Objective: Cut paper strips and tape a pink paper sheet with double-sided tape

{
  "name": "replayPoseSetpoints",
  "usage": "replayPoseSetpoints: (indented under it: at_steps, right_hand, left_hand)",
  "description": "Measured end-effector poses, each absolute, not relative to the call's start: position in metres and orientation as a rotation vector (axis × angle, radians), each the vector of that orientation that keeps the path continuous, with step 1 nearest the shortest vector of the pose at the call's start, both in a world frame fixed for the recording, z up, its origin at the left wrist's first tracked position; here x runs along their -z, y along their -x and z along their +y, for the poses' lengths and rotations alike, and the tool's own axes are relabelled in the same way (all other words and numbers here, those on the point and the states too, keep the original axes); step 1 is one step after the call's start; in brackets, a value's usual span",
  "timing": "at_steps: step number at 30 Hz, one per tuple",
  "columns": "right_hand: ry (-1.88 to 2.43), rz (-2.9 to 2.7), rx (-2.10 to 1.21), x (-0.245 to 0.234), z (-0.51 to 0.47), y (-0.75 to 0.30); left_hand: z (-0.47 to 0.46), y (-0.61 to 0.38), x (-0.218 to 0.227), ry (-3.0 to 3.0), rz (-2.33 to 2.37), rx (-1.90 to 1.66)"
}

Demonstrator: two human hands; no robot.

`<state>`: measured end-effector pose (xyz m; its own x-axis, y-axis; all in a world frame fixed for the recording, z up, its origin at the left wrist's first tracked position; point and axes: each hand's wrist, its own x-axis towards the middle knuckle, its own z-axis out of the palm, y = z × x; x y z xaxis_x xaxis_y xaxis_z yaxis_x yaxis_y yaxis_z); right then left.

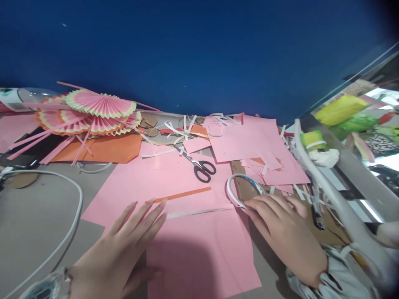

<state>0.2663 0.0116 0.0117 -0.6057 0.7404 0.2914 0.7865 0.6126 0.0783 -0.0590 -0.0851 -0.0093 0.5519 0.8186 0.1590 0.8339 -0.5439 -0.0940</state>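
My left hand (pixel 121 245) lies with fingers stretched out on pink paper (pixel 233 241), fingertips at one end of a pale strip of tape (pixel 199 212). This strip runs across the paper to a tape roll (pixel 230 192), which stands on edge. My right hand (pixel 283 232) grips the roll's lower right side between thumb and fingers. Just above the tape, a narrow orange paper strip (pixel 187 194) lies on the pink sheet, its left end by my left fingertips. Black-handled scissors (pixel 202 169) rest farther back on the paper.
Pleated pink paper fans (pixel 102 107) sit at the back left on orange paper (pixel 118 149). A white cable (pixel 81 199) curves along the left. Pink sheets (pixel 249 137) and white scraps (pixel 187 128) lie at the back, before a blue wall (pixel 187 54). A white frame bar (pixel 330 199) borders the right.
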Motion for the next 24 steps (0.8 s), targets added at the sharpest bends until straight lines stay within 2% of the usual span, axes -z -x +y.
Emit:
replayPoseSetpoints:
  at_steps: [4,8,14,24]
  right_hand:
    - [1.211,-2.589,0.304,-0.021,0.007,-0.261]
    - [1.217,-2.54,0.18,-0.024,-0.008,-0.248]
    - [1.237,-2.589,0.016,-0.008,-0.018,-0.238]
    - [1.265,-2.64,0.001,0.002,-0.009,-0.257]
  left_hand:
    - [-0.092,0.067,0.008,2.65,-1.405,0.109]
    - [-0.095,0.067,0.011,2.604,-1.442,0.09]
    - [-0.096,0.065,0.013,2.627,-1.433,0.026]
    - [-0.1,0.084,0.012,2.656,-1.472,0.043]
